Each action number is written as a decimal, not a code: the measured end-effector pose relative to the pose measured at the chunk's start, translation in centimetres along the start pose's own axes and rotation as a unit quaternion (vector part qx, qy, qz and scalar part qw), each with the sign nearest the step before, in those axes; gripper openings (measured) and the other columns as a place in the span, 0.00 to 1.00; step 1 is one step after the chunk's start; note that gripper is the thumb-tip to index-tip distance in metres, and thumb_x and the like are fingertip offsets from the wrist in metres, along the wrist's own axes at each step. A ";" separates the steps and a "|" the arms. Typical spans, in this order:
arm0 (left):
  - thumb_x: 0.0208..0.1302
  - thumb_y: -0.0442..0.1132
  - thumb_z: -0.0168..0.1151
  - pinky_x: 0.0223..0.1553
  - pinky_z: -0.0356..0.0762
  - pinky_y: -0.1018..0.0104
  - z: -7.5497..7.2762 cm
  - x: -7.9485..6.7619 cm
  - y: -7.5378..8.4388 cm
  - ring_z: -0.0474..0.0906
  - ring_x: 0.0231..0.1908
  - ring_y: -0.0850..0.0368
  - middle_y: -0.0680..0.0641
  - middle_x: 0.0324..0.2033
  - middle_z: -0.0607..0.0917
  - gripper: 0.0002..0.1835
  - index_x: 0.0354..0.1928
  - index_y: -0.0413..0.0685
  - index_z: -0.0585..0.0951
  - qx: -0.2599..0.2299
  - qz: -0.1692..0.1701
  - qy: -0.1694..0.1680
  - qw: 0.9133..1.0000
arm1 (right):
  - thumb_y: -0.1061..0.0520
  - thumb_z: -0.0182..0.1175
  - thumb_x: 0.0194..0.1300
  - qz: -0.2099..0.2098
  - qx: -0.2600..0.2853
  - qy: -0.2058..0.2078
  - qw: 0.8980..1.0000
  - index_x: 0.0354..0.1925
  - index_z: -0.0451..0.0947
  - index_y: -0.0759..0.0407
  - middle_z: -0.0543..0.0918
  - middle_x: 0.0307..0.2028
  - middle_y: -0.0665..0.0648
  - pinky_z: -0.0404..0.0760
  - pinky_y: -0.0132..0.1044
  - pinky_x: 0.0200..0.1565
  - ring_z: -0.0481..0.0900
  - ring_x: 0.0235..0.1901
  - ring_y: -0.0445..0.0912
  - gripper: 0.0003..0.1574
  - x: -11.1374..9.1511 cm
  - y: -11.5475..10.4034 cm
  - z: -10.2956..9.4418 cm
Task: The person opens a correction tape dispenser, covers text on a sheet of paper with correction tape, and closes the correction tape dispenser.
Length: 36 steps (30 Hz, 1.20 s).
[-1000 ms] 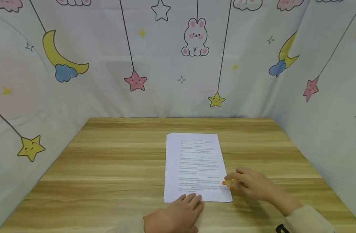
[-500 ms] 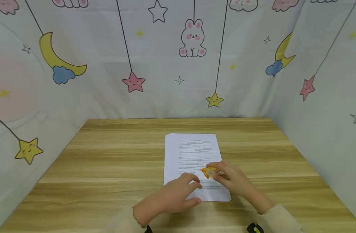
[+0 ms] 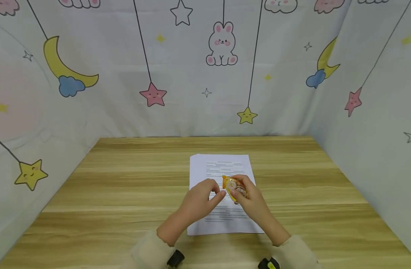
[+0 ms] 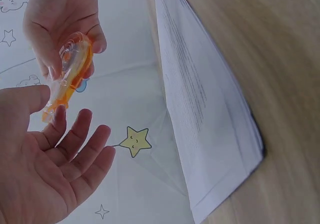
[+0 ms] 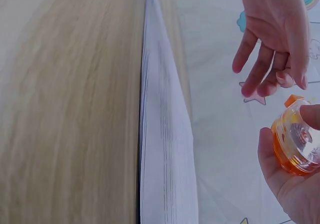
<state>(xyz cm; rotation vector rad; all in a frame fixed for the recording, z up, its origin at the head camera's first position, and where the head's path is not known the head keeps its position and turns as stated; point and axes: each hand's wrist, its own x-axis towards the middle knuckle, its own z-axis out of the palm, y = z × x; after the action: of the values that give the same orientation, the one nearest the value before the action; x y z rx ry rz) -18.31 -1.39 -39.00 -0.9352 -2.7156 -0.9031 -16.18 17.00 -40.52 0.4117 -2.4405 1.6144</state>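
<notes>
My right hand [image 3: 256,200] grips an orange, see-through correction tape [image 3: 231,185] above the printed paper [image 3: 222,226], with the thumb on one face and fingers behind. Its narrow orange tip points left, toward my left hand [image 3: 195,201]. That left hand holds nothing; its thumb and forefinger are bent close to the tip, the other fingers loosely spread in the left wrist view. A small gap shows between the left fingertips and the correction tape [image 5: 296,141] in the right wrist view. Both hands hide part of the text.
The paper is a stack of several sheets on a wood-grain table [image 3: 124,186]. White cloth [image 3: 192,112] with stars, moons and a rabbit hangs at the back and both sides. Dark straps [image 3: 176,258] show at the cuffs.
My right hand has lifted the correction tape from the paper's lower right edge and brought it to the middle. My left hand has risen off the paper's bottom edge toward it.
</notes>
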 end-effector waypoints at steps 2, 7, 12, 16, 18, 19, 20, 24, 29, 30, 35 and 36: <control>0.66 0.51 0.52 0.29 0.71 0.73 0.0 0.1 -0.2 0.74 0.29 0.62 0.55 0.32 0.79 0.12 0.35 0.52 0.75 -0.027 -0.010 0.004 1.000 | 0.60 0.56 0.64 0.012 0.021 -0.006 1.000 0.55 0.67 0.58 0.79 0.43 0.65 0.82 0.35 0.30 0.77 0.33 0.42 0.20 0.0 -0.1 0.2; 0.68 0.51 0.49 0.37 0.76 0.70 0.2 0.1 -0.7 0.77 0.38 0.62 0.54 0.36 0.82 0.13 0.41 0.51 0.77 -0.095 -0.004 -0.012 0.995 | 0.59 0.55 0.65 0.001 0.050 -0.042 0.998 0.56 0.63 0.60 0.75 0.48 0.66 0.81 0.34 0.33 0.76 0.38 0.43 0.22 -0.2 -0.1 0.7; 0.68 0.50 0.49 0.38 0.76 0.71 0.2 0.0 -1.2 0.77 0.36 0.63 0.56 0.34 0.81 0.12 0.37 0.52 0.76 -0.133 -0.004 -0.021 0.991 | 0.57 0.66 0.55 -0.073 -0.110 -0.002 0.991 0.58 0.62 0.59 0.69 0.46 0.61 0.76 0.28 0.33 0.69 0.38 0.43 0.35 -0.5 -0.2 1.6; 0.68 0.49 0.50 0.37 0.76 0.72 0.1 -0.1 -1.6 0.75 0.34 0.64 0.57 0.31 0.80 0.11 0.35 0.52 0.75 -0.147 0.003 -0.017 0.989 | 0.52 0.71 0.48 -0.138 -0.260 0.054 0.954 0.56 0.61 0.62 0.68 0.40 0.59 0.70 0.24 0.26 0.66 0.31 0.40 0.42 -0.7 -0.2 2.2; 0.68 0.49 0.50 0.35 0.75 0.73 0.1 -0.1 -1.8 0.74 0.33 0.65 0.58 0.30 0.79 0.11 0.34 0.52 0.75 -0.148 0.005 -0.017 0.989 | 0.52 0.71 0.47 -0.159 -0.299 0.073 0.938 0.54 0.63 0.62 0.69 0.39 0.59 0.69 0.24 0.24 0.66 0.29 0.40 0.40 -0.6 -0.2 2.3; 0.68 0.49 0.50 0.34 0.74 0.73 0.0 -0.1 -1.9 0.74 0.32 0.65 0.58 0.30 0.79 0.11 0.33 0.53 0.75 -0.146 0.005 -0.017 0.989 | 0.53 0.71 0.47 -0.167 -0.312 0.082 0.931 0.53 0.64 0.62 0.70 0.38 0.59 0.70 0.25 0.24 0.67 0.29 0.40 0.40 -0.5 -0.1 2.4; 0.68 0.49 0.50 0.33 0.74 0.73 0.0 -0.1 -1.9 0.73 0.31 0.65 0.58 0.29 0.78 0.11 0.33 0.53 0.74 -0.144 0.005 -0.017 0.989 | 0.53 0.72 0.46 -0.173 -0.323 0.091 0.926 0.53 0.66 0.62 0.72 0.39 0.59 0.70 0.26 0.25 0.68 0.29 0.41 0.39 -0.3 -0.1 2.4; 0.68 0.48 0.50 0.30 0.70 0.73 -0.1 -0.2 -2.1 0.71 0.29 0.65 0.58 0.27 0.76 0.10 0.32 0.53 0.74 -0.134 0.000 -0.021 0.991 | 0.55 0.73 0.41 -0.191 -0.353 0.116 0.909 0.53 0.71 0.61 0.75 0.40 0.57 0.72 0.30 0.27 0.72 0.29 0.42 0.40 0.0 -0.2 2.2; 0.67 0.48 0.52 0.30 0.70 0.73 -0.2 -0.2 -2.2 0.71 0.29 0.65 0.59 0.27 0.76 0.10 0.31 0.53 0.74 -0.118 0.004 -0.028 0.993 | 0.55 0.74 0.41 -0.198 -0.364 0.111 0.904 0.54 0.71 0.58 0.76 0.41 0.55 0.72 0.28 0.26 0.72 0.28 0.40 0.40 -0.2 -0.3 1.8; 0.67 0.48 0.52 0.30 0.70 0.73 -0.3 -0.2 -2.3 0.71 0.30 0.65 0.58 0.27 0.76 0.10 0.31 0.53 0.74 -0.115 0.005 -0.031 0.993 | 0.55 0.74 0.41 -0.197 -0.365 0.107 0.904 0.54 0.71 0.57 0.76 0.41 0.54 0.72 0.28 0.26 0.72 0.28 0.39 0.40 -0.3 -0.3 1.8; 0.66 0.49 0.52 0.32 0.72 0.73 -0.6 -0.4 -2.7 0.74 0.32 0.66 0.58 0.29 0.79 0.10 0.33 0.54 0.78 -0.110 0.003 -0.039 0.993 | 0.57 0.74 0.40 -0.194 -0.375 0.094 0.902 0.55 0.70 0.57 0.77 0.43 0.54 0.74 0.28 0.26 0.73 0.29 0.39 0.41 -0.6 -0.1 1.3; 0.66 0.49 0.52 0.32 0.72 0.73 -0.7 -0.4 -2.8 0.74 0.32 0.65 0.58 0.30 0.79 0.10 0.34 0.54 0.78 -0.113 0.001 -0.039 0.993 | 0.57 0.74 0.39 -0.195 -0.377 0.092 0.901 0.54 0.70 0.57 0.77 0.44 0.54 0.75 0.29 0.26 0.74 0.29 0.39 0.41 -0.7 -0.1 1.2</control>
<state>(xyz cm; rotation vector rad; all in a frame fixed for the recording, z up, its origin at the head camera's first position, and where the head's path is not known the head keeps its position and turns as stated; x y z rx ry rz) -19.71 -3.79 -39.92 -1.0341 -2.7162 -1.2194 -15.52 15.96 -41.11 0.5267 -2.3950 0.4585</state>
